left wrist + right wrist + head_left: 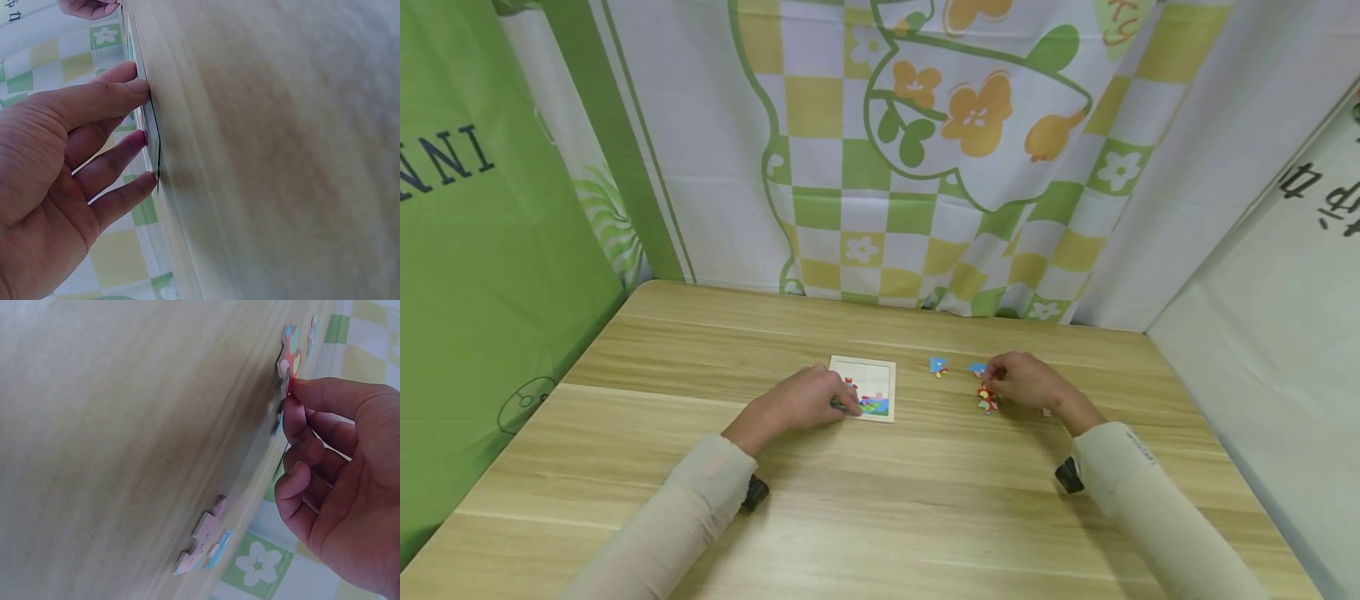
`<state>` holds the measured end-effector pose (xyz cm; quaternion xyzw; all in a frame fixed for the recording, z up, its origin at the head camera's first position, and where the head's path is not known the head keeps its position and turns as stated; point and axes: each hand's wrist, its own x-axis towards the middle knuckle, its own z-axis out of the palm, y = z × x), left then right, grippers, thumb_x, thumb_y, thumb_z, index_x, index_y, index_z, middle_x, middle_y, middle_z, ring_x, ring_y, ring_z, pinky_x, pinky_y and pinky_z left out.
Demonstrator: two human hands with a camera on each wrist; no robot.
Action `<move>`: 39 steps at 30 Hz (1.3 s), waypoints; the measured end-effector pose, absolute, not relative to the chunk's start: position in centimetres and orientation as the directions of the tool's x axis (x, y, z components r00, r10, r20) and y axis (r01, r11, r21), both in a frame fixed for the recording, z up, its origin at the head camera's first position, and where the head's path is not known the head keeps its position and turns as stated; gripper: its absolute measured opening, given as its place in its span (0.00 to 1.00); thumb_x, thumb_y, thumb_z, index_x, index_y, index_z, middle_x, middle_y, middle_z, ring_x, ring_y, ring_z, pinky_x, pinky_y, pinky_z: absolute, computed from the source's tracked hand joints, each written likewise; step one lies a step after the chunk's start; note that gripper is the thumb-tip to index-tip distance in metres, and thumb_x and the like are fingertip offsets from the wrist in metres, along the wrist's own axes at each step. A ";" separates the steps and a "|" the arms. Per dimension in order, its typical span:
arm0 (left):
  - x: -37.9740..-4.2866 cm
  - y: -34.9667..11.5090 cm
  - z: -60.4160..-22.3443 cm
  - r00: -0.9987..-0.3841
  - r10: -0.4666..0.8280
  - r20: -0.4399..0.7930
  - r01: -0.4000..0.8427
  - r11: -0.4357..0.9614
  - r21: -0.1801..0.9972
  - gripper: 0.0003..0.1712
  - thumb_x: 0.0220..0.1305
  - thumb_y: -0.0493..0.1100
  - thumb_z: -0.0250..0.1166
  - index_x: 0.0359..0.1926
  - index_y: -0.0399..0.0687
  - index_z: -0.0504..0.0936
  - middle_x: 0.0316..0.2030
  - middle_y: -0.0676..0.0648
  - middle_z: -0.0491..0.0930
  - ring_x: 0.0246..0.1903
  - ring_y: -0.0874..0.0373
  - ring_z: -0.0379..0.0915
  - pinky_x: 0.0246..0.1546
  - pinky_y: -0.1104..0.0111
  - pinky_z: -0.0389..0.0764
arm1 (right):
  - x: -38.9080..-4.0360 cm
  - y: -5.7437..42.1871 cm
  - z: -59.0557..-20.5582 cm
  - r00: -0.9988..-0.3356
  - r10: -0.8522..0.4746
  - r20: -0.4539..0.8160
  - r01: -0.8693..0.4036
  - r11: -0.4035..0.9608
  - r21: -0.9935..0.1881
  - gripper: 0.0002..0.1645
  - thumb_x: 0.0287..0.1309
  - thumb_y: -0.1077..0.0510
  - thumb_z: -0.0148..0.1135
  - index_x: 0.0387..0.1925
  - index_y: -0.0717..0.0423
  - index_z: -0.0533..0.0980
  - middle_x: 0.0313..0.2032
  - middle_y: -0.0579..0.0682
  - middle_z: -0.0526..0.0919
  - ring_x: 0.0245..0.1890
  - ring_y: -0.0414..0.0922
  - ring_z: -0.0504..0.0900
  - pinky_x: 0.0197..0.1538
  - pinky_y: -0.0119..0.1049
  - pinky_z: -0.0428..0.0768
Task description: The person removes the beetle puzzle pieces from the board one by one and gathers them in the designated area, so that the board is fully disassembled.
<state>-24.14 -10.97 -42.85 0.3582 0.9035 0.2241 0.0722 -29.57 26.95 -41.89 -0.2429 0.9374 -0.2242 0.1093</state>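
Note:
A small square jigsaw tray [892, 390] with a pale wooden rim lies mid-table, with several colourful pieces fitted along its lower part. My left hand [805, 400] rests at the tray's lower left. In the left wrist view its thumb and fingers touch the tray's edge, the fingers only slightly bent. To the right, my right hand [1026, 383] pinches a jigsaw piece [286, 384] between thumb and index finger, the piece tilted and seen nearly edge-on. Right beside it lies a red, green and yellow jigsaw piece [290, 353]; the held piece's picture is mostly hidden.
A blue jigsaw piece [937, 365] lies between tray and right hand, and another blue piece [976, 368] by the right fingertips. Nearer the right wrist lies a pink piece [203, 534]. A patterned curtain [865, 217] hangs behind the wooden table [880, 517].

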 end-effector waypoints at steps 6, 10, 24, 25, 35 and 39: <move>-24.1 -11.0 -42.8 -0.735 0.678 0.025 0.610 0.645 0.460 0.12 0.61 0.31 0.73 0.43 0.49 0.93 0.47 0.51 0.88 0.55 0.55 0.81 0.58 0.60 0.78 | -29.5 27.0 -42.3 -0.854 -0.512 -0.091 -0.417 0.780 -0.467 0.06 0.69 0.63 0.63 0.34 0.57 0.82 0.28 0.42 0.81 0.30 0.41 0.75 0.38 0.40 0.74; -24.1 -11.0 -42.7 -0.733 0.680 0.028 0.616 0.645 0.453 0.12 0.61 0.31 0.74 0.43 0.48 0.93 0.46 0.50 0.88 0.55 0.54 0.81 0.59 0.59 0.77 | -29.4 27.0 -42.2 -0.857 -0.507 -0.093 -0.415 0.785 -0.460 0.07 0.70 0.62 0.62 0.35 0.57 0.82 0.28 0.43 0.82 0.28 0.41 0.75 0.38 0.41 0.75; -24.1 -11.0 -42.7 -0.722 0.691 0.030 0.632 0.641 0.435 0.10 0.62 0.33 0.74 0.43 0.49 0.93 0.46 0.51 0.88 0.56 0.54 0.81 0.59 0.59 0.77 | -29.1 26.7 -42.0 -0.863 -0.501 -0.063 -0.425 0.787 -0.447 0.07 0.70 0.60 0.62 0.36 0.56 0.83 0.29 0.43 0.84 0.28 0.40 0.77 0.38 0.42 0.76; -24.1 -11.0 -42.7 -0.723 0.690 0.030 0.631 0.642 0.437 0.10 0.62 0.33 0.74 0.43 0.49 0.93 0.46 0.51 0.88 0.56 0.54 0.81 0.59 0.59 0.77 | -29.1 26.6 -41.9 -0.864 -0.500 -0.059 -0.422 0.783 -0.456 0.06 0.71 0.60 0.62 0.37 0.57 0.83 0.30 0.44 0.84 0.28 0.40 0.77 0.39 0.42 0.77; -24.1 -11.2 -42.9 -0.705 0.707 0.053 0.658 0.624 0.421 0.11 0.62 0.33 0.74 0.44 0.49 0.93 0.46 0.50 0.89 0.52 0.55 0.83 0.56 0.61 0.79 | -28.3 22.9 -41.1 -0.830 -0.556 -0.045 -0.450 0.715 -0.536 0.06 0.71 0.62 0.60 0.43 0.58 0.82 0.36 0.48 0.84 0.24 0.39 0.75 0.30 0.37 0.76; -23.9 -11.3 -42.8 -0.691 0.719 0.069 0.675 0.609 0.417 0.11 0.62 0.33 0.74 0.45 0.49 0.93 0.45 0.50 0.89 0.49 0.56 0.84 0.54 0.64 0.80 | -28.1 20.7 -41.0 -0.790 -0.613 -0.021 -0.508 0.673 -0.538 0.07 0.69 0.64 0.62 0.44 0.58 0.83 0.38 0.48 0.84 0.24 0.39 0.74 0.29 0.35 0.76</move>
